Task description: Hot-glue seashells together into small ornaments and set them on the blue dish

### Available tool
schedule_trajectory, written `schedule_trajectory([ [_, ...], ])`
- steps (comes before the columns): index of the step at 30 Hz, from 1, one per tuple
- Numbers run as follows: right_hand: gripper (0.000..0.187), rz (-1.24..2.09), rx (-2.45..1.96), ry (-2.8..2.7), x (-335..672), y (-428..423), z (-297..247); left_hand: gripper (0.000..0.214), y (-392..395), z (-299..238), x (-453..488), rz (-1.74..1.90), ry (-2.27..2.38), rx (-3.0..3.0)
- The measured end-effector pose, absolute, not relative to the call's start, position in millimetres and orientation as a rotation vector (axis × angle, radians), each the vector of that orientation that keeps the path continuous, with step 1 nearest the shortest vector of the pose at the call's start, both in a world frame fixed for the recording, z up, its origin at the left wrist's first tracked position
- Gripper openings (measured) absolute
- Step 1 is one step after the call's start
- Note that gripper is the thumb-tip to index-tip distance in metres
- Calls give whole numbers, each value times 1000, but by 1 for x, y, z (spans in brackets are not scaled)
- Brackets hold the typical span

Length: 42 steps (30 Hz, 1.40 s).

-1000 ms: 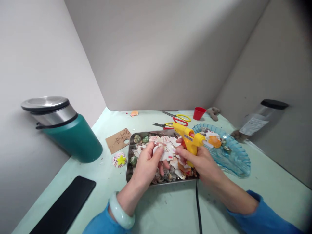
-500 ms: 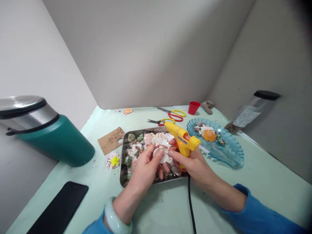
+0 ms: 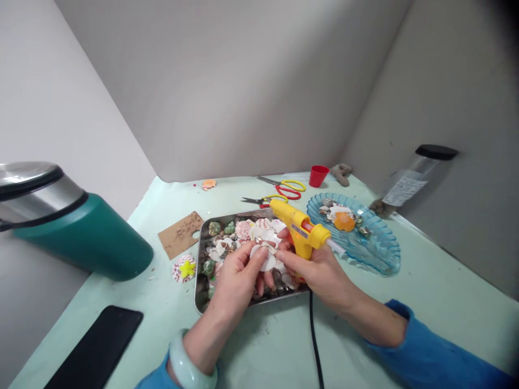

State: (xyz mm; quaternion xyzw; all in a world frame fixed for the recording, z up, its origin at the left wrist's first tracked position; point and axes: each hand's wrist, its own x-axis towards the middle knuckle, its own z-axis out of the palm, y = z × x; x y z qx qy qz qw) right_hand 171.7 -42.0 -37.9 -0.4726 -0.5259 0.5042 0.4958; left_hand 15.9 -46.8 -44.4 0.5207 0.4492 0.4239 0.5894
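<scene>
My left hand [image 3: 239,273] is closed, pinching a white seashell [image 3: 265,261] over the metal tray [image 3: 197,283]. In my right hand [image 3: 318,270] is a yellow hot glue gun [image 3: 295,221], its nozzle pointing up and away to the left and a clear glue stick out of its back. The right thumb and forefinger reach to the shell's right edge. Pink-striped shells [image 3: 244,230], white shells and green snail shells [image 3: 214,229] fill the tray. How the fingers sit beneath the held shell is partly hidden.
Left of the tray are a brown card [image 3: 178,236], a shell with a yellow star [image 3: 186,268], a phone [image 3: 97,346] and a green bottle [image 3: 89,235]. Behind lie scissors [image 3: 290,192] and a red cup [image 3: 318,176]. A blue shell-shaped dish [image 3: 381,254] and a clear jar [image 3: 409,178] stand right.
The whole view has shifted slightly, so things appear a little further left. Both hands keep the same hold on the shell and glue gun.
</scene>
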Motion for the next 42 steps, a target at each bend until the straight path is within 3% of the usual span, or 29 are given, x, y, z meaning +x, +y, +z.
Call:
schedule_trajectory([
  [18, 39, 1323, -1113, -1205, 173, -44, -38, 30, -45, -44, 15, 1073, 1092, 1109],
  [26, 34, 1439, -1024, -1398, 191, -45, -39, 34, -41, -36, 7, 1197, 1075, 1088],
  [42, 17, 1086, -1115, -1817, 197, -38, -47, 25, -37, -30, 4, 1337, 1175, 1000],
])
